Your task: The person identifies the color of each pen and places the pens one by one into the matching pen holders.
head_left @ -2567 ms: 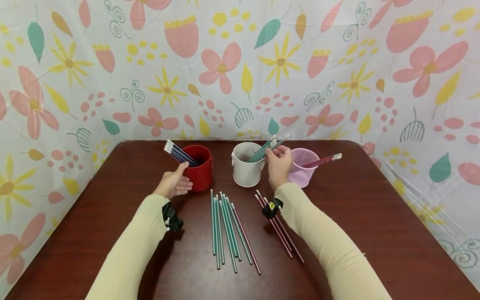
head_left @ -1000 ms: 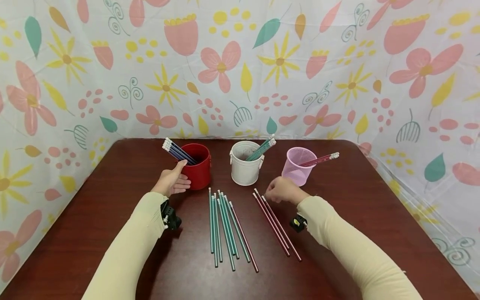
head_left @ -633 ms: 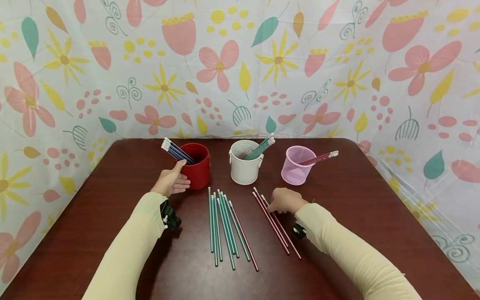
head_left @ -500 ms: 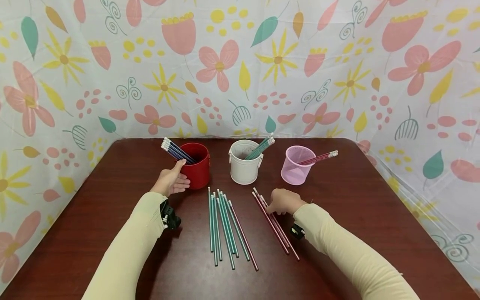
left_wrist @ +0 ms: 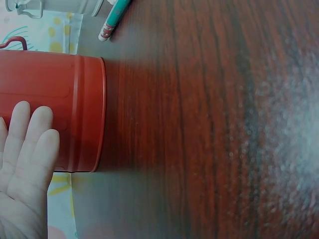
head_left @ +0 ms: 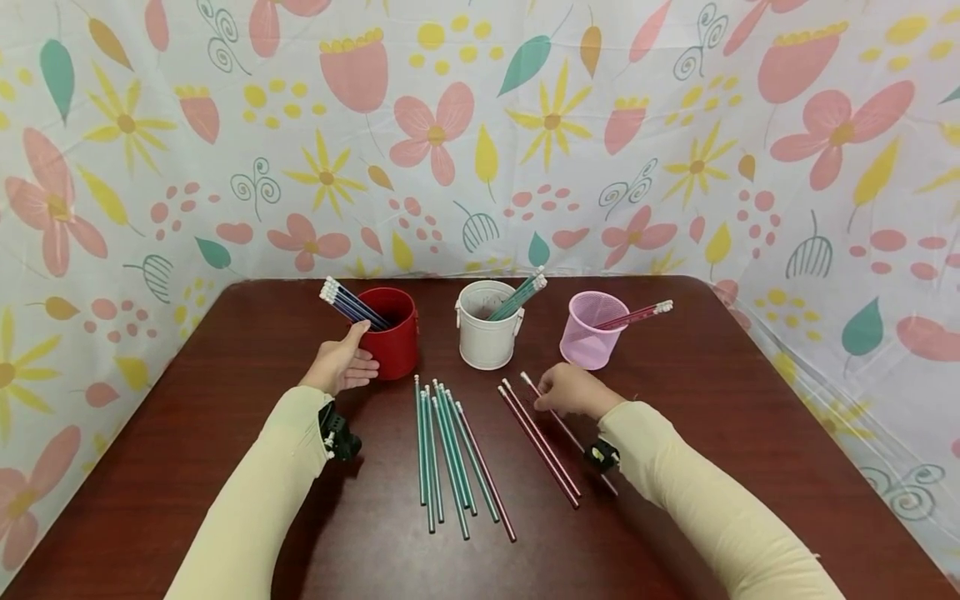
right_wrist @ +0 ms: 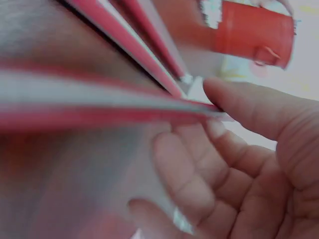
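Observation:
My left hand (head_left: 343, 362) touches the near left side of a red bucket (head_left: 396, 346), fingers straight and thumb at the rim. Several dark blue pencils (head_left: 351, 305) lean out of that bucket. In the right wrist view, thumb and fingers of my right hand (right_wrist: 239, 149) pinch a red pencil (right_wrist: 99, 102) near its eraser end. The head view has this right hand (head_left: 573, 390) low over the table, in front of a pink mesh cup (head_left: 585, 343) with several red pencils (head_left: 637, 316). Two more red pencils (head_left: 540, 446) lie just left of the hand.
Between the other two containers stands a white bucket (head_left: 486, 340) with several green pencils (head_left: 519, 297). Several green pencils (head_left: 448, 458) and one red pencil (head_left: 487, 475) lie at the middle of the brown table (head_left: 360, 550). A flowered cloth (head_left: 480, 150) hangs behind.
My right hand left a green pencil in the white bucket, came down to the loose red pencils and now lifts one to the right, away from the other two. The left hand stays put.

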`<state>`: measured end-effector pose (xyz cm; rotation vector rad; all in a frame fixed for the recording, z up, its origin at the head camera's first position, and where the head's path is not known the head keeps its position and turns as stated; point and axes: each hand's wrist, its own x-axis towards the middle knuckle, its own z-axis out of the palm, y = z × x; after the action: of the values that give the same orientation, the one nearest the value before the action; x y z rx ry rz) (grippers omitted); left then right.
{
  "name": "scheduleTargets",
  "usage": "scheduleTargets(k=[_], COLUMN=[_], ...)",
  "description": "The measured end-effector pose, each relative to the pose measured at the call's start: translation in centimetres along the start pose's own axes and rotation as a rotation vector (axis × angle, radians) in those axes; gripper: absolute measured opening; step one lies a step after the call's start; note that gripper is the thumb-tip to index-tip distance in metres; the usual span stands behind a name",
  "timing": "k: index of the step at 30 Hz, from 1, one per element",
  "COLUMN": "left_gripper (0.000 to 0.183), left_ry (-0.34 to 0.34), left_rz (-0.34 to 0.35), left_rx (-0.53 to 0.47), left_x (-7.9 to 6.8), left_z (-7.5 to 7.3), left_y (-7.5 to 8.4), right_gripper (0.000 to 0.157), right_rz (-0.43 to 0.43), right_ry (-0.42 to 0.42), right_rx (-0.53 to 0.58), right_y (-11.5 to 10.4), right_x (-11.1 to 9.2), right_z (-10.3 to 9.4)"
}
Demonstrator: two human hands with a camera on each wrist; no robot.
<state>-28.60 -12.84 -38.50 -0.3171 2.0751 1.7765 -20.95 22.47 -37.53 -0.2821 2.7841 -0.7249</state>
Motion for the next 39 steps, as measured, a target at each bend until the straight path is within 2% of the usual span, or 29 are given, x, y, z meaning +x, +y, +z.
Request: scheduleTargets(k=[2,6,10,15,18,20,24,27,30,33,36,39], left_gripper=[0.078,0.078,0.078,0.078,0.078,0.079,0.079,0.080,0.079,0.078,0.078,0.078], left_ry=[-0.002,-0.005,-0.003,-0.009,-0.017,-0.019,-0.013,-0.007,-0.003,-0.001,-0.004,-0.004], left_rz=[0.000,0.001,0.008,0.011,0.011,0.010,0.014,0.014,0.011,0.007,0.005,0.003], left_rx=[0.002,0.006,0.005,0.005,0.011,0.011,0.005,0.001,0.003,0.005,0.004,0.002], left_x=[0.0,-0.3,-0.3,-0.1,-0.1,-0.1,0.0,0.0,-0.2,-0.3,-0.3,-0.3], left_z=[0.0,0.0,0.1,0.0,0.0,0.0,-0.1,0.0,0.0,0.1,0.2,0.1], left_y=[0.0,0.1,0.2,0.0,-0.1,-0.1,-0.1,-0.1,0.0,0.1,0.1,0.1], right_gripper=[0.013,0.031,0.037,0.035,0.031,0.028,0.026,0.025,0.030,0.031,0.032,0.036], right_rz=[-0.064,-0.124,-0.136,-0.190,-0.236,-0.289,-0.472,-0.557,-0.576,-0.587,-0.575,-0.531], right_ry=[0.059,0.178,0.304,0.464,0.584,0.669,0.887,1.080,1.254,1.387,1.479,1.534], right_rx=[0.121,0.330,0.419,0.489,0.557,0.645,0.844,0.946,1.042,1.119,1.148,1.184], right_y=[0.2,0.2,-0.1,-0.7,-1.0,-1.1,-1.1,-1.1,-0.9,-0.6,-0.1,0.6], right_x=[-0.1,-0.8,-1.5,-2.6,-3.2,-3.4,-3.4,-3.2,-2.9,-2.6,-2.3,-2.0], right_z=[-0.6,-1.6,-2.6,-3.7,-4.1,-4.3,-4.9,-5.4,-5.9,-6.4,-6.8,-7.1])
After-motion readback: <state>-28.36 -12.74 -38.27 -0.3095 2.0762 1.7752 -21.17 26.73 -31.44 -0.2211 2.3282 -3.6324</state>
